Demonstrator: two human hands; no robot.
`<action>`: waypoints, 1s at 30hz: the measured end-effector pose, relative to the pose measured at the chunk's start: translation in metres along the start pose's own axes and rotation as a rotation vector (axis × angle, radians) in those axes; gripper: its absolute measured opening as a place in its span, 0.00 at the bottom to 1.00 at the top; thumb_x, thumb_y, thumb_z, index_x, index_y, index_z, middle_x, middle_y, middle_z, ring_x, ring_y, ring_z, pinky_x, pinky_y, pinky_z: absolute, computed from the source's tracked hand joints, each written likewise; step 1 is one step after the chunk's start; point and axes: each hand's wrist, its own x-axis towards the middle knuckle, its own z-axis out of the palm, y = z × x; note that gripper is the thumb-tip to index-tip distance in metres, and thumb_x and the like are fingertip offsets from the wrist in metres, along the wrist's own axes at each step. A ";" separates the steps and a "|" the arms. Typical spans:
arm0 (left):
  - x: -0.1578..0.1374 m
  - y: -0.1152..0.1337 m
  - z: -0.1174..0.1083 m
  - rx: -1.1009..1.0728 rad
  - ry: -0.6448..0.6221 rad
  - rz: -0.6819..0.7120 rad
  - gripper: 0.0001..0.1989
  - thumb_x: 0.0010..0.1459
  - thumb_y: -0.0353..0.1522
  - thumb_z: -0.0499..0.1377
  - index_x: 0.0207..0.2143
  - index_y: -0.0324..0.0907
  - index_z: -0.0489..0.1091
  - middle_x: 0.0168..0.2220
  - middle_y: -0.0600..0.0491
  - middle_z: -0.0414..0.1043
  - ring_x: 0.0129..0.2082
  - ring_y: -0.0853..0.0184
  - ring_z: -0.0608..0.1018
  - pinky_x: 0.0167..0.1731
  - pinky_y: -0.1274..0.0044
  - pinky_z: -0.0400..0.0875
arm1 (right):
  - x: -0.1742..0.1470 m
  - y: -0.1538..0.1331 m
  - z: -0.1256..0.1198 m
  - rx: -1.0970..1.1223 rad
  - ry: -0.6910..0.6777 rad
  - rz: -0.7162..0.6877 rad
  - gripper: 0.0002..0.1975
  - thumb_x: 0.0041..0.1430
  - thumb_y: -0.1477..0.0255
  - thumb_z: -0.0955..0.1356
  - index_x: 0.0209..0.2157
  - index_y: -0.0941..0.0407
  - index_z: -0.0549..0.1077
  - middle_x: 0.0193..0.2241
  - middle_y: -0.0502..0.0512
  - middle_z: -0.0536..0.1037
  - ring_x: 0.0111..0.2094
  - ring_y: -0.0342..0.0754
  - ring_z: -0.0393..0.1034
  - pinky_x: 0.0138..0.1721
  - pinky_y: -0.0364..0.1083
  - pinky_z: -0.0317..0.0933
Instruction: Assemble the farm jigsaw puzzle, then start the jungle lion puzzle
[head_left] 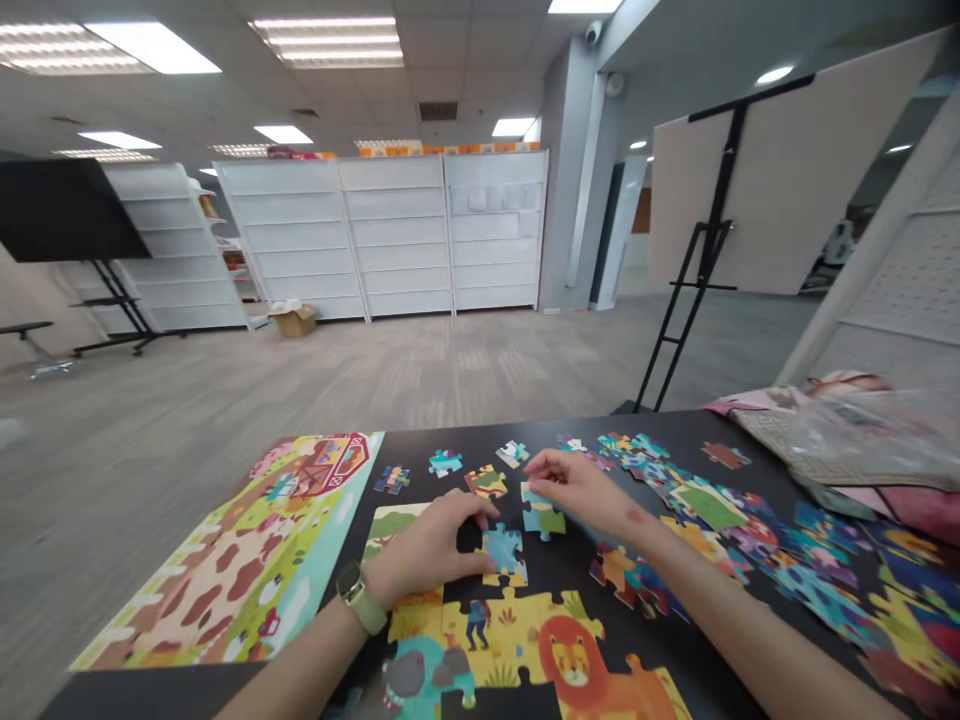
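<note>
My left hand (439, 545) curves in a C round the left side of a light-blue and yellow puzzle piece (504, 552), with thumb and forefinger at its edges. To its right, my right hand (574, 487) has curled fingers and a thumb at the top edge of a blue and green puzzle piece (543, 516). A narrow gap separates these two pieces. Below them lies a joined puzzle section (510, 640) with a lion, an elephant-like animal and a small figure on yellow. A green and cream piece (391, 522) is partly covered by my left hand.
Loose pieces lie beyond my hands, among them a red and green piece (487, 481) and a teal piece (445, 462). A farm picture sheet (247, 560) covers the table's left. Many pieces (757, 530) spread at right, beside a plastic-covered bag (862, 440).
</note>
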 end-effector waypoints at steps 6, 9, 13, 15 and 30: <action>0.000 0.002 0.000 0.002 -0.011 0.004 0.23 0.51 0.33 0.73 0.49 0.47 0.72 0.44 0.54 0.74 0.46 0.61 0.75 0.48 0.71 0.68 | 0.005 0.008 0.001 -0.005 0.036 -0.030 0.15 0.54 0.62 0.70 0.39 0.57 0.75 0.30 0.52 0.77 0.31 0.47 0.69 0.33 0.45 0.60; 0.001 0.003 -0.001 0.003 -0.008 -0.003 0.23 0.51 0.33 0.72 0.49 0.47 0.72 0.44 0.53 0.74 0.46 0.61 0.75 0.47 0.71 0.68 | 0.006 0.011 0.001 -0.004 0.031 -0.032 0.15 0.55 0.61 0.70 0.40 0.57 0.75 0.30 0.52 0.77 0.31 0.46 0.69 0.32 0.45 0.60; 0.001 0.005 -0.001 0.006 -0.008 -0.007 0.22 0.51 0.33 0.73 0.48 0.47 0.72 0.44 0.53 0.74 0.45 0.60 0.75 0.47 0.70 0.68 | 0.006 0.012 0.001 -0.020 0.034 -0.039 0.15 0.55 0.61 0.70 0.39 0.57 0.75 0.30 0.52 0.76 0.32 0.47 0.70 0.34 0.46 0.62; 0.001 0.005 -0.001 0.008 -0.007 -0.004 0.22 0.51 0.33 0.73 0.48 0.46 0.72 0.44 0.53 0.74 0.45 0.60 0.75 0.47 0.70 0.68 | 0.006 0.011 0.001 -0.032 0.045 -0.036 0.16 0.56 0.60 0.69 0.40 0.57 0.75 0.30 0.52 0.75 0.33 0.47 0.69 0.34 0.45 0.63; 0.001 0.003 -0.001 0.008 -0.014 0.036 0.22 0.52 0.35 0.72 0.48 0.47 0.72 0.43 0.53 0.74 0.45 0.60 0.74 0.46 0.71 0.67 | 0.001 0.015 0.011 -0.051 0.033 0.133 0.12 0.52 0.68 0.69 0.40 0.56 0.74 0.30 0.49 0.68 0.32 0.46 0.66 0.27 0.44 0.72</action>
